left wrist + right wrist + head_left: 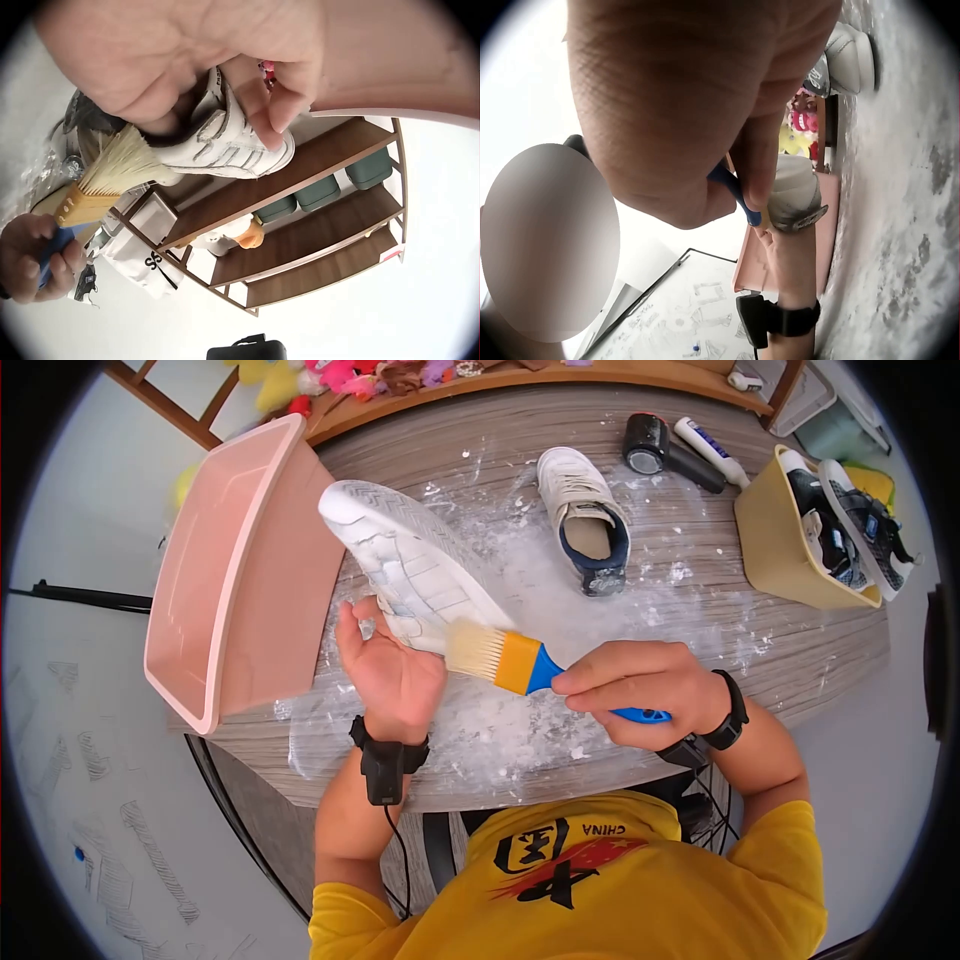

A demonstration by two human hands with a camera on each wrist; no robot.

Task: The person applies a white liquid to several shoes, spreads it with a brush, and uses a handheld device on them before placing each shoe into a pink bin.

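Note:
My left hand (pixel 398 678) holds up a white sneaker (pixel 405 565), tilted with its side and patterned sole edge showing. In the left wrist view some of its fingers go into the opening of the sneaker (pixel 225 150), hidden there, while others lie along the outside. My right hand (pixel 650 690) grips the blue handle of a wide brush (pixel 515 662) with an orange band and pale bristles. The bristles lie against the heel end of the sneaker. The second white sneaker (pixel 585 520), with a dark lining, stands upright farther back on the table.
White powder covers much of the wood-grain table (pixel 690 510). A pink bin (pixel 285 580) lies on its side at the left. Far right stands a yellow bin (pixel 770 550) with shoes in it. A black device (pixel 648 442) and a white tube (pixel 705 445) lie at the back.

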